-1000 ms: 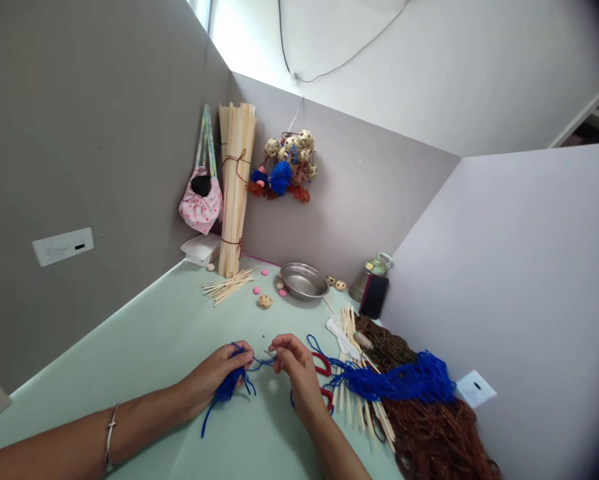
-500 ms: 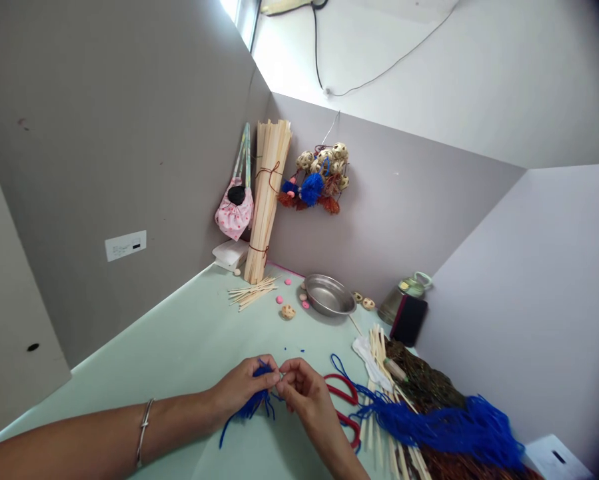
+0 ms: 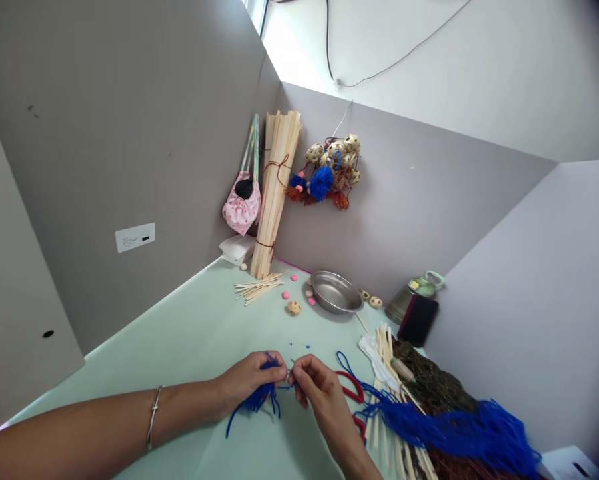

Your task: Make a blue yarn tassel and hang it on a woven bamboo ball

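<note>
Over the pale green table (image 3: 179, 360), my left hand (image 3: 244, 383) is clamped on a blue tassel (image 3: 260, 400), whose loose ends hang below my fingers. Just beside it, my right hand (image 3: 324, 397) has thumb and fingertips pinched together on a blue strand (image 3: 284, 387) that runs across to the tassel; a thin tip pokes out there, too small to name. By my right hand lie scissors (image 3: 361, 391), their 2 red loops partly hidden. Farther right, blue yarn (image 3: 444, 427) lies across sticks (image 3: 385, 340) and brown yarn (image 3: 424, 367). Beyond my hands sit a metal bowl (image 3: 336, 293) and 1 woven ball (image 3: 294, 308).
</note>
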Motion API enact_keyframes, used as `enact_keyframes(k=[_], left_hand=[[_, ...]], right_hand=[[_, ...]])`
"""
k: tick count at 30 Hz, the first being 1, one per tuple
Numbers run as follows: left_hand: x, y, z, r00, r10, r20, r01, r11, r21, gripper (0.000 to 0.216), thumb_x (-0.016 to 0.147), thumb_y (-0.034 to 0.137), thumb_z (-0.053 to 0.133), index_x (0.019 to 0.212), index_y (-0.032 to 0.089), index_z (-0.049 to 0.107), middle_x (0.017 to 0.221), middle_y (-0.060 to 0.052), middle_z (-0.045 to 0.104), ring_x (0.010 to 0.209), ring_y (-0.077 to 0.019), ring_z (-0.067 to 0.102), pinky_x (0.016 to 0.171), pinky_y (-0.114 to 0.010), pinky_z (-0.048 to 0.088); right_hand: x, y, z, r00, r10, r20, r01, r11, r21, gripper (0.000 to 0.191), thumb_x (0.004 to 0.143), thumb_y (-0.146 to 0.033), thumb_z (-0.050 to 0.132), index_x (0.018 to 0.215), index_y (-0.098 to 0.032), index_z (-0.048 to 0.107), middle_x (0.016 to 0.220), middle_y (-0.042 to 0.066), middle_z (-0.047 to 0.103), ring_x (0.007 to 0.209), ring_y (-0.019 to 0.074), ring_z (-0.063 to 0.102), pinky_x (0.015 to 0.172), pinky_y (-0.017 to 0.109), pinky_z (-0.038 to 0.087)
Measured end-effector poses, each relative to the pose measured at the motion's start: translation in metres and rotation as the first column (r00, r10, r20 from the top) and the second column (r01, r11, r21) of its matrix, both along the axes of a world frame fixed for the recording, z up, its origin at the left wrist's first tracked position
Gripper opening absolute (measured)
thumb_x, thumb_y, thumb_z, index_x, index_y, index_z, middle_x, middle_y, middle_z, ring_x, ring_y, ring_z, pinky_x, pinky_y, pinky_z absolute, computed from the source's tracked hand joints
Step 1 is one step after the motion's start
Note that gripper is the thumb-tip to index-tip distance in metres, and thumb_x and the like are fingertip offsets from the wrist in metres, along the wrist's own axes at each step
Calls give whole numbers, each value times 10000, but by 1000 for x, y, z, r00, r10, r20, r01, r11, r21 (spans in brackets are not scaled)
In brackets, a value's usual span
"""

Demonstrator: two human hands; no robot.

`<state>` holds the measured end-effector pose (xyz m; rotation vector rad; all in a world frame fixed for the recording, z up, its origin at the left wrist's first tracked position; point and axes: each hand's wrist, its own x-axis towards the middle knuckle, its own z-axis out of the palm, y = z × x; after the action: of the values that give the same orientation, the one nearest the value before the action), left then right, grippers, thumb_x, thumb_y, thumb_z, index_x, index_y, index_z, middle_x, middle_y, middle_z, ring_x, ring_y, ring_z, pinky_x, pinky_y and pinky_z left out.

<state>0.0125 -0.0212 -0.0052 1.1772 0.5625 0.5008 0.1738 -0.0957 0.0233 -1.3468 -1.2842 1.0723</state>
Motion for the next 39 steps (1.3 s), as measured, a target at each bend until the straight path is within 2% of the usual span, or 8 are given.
enact_keyframes(k=[6, 10, 13, 16, 19, 22, 24, 39], left_hand=[[-1, -3, 13, 1000, -2, 9, 3, 993, -119, 380, 703, 488, 724, 808, 160, 562, 680, 38, 501, 505, -61, 448, 494, -199, 330], [-2, -3, 19, 1000, 7, 14, -5, 987, -158, 357, 696, 452, 741, 785, 155, 562, 681, 36, 500, 516, -53, 446, 502, -189, 337], [-2, 0, 14, 999, 25, 24, -21, 985, -172, 351, 702, 443, 740, 795, 150, 571, 695, 32, 506, 519, -48, 446, 513, -187, 349], [-2, 2, 9, 997, 73, 8, -70, 978, -195, 354, 708, 442, 738, 825, 150, 576, 693, 34, 501, 520, -48, 440, 516, -188, 343], [-1, 1, 9, 995, 97, -9, -97, 977, -190, 358, 710, 454, 732, 830, 154, 577, 676, 37, 491, 520, -54, 431, 506, -193, 318], [-1, -1, 9, 996, 89, -16, -90, 985, -150, 359, 715, 470, 723, 811, 159, 571, 652, 43, 474, 527, -64, 427, 516, -201, 317], [-1, -3, 9, 997, 77, 11, -75, 991, -112, 347, 730, 467, 709, 786, 158, 563, 663, 35, 484, 566, -75, 454, 553, -204, 346], [-2, -6, 12, 998, 62, 10, -61, 995, -84, 227, 759, 331, 661, 860, 169, 538, 676, 41, 492, 527, -69, 479, 507, -195, 373]], right_hand=[[6, 2, -1, 968, -62, -242, 51, 997, -51, 313, 773, -452, 735, 820, -168, 612, 669, -14, 549, 493, 73, 378, 472, 215, 265], [11, 0, 6, 838, -85, -539, 21, 992, -123, 262, 746, -367, 774, 804, -170, 611, 643, -49, 451, 470, 44, 227, 450, 203, 183], [19, 1, 10, 780, -139, -611, 105, 990, -91, 234, 758, -352, 759, 822, -171, 626, 657, -54, 396, 491, 56, 206, 443, 198, 192], [25, 4, 9, 789, -273, -550, 273, 958, -85, 262, 761, -404, 740, 860, -189, 629, 661, -59, 378, 487, 64, 208, 429, 200, 184], [21, 5, 3, 907, -328, -265, 333, 943, -28, 291, 829, -475, 654, 935, -206, 626, 745, -18, 515, 517, 84, 328, 471, 223, 271], [6, 3, -1, 985, -151, 85, 148, 988, 42, 298, 889, -492, 568, 891, -199, 620, 767, 5, 555, 629, 132, 440, 584, 260, 350], [-2, 1, -3, 982, -14, 186, 11, 1000, 19, 317, 907, -475, 548, 782, -187, 596, 705, -6, 514, 656, 141, 434, 607, 264, 344], [-5, 1, -6, 995, -101, -23, 100, 994, -54, 264, 786, -410, 709, 788, -163, 619, 630, -29, 492, 564, 94, 361, 512, 223, 271]])
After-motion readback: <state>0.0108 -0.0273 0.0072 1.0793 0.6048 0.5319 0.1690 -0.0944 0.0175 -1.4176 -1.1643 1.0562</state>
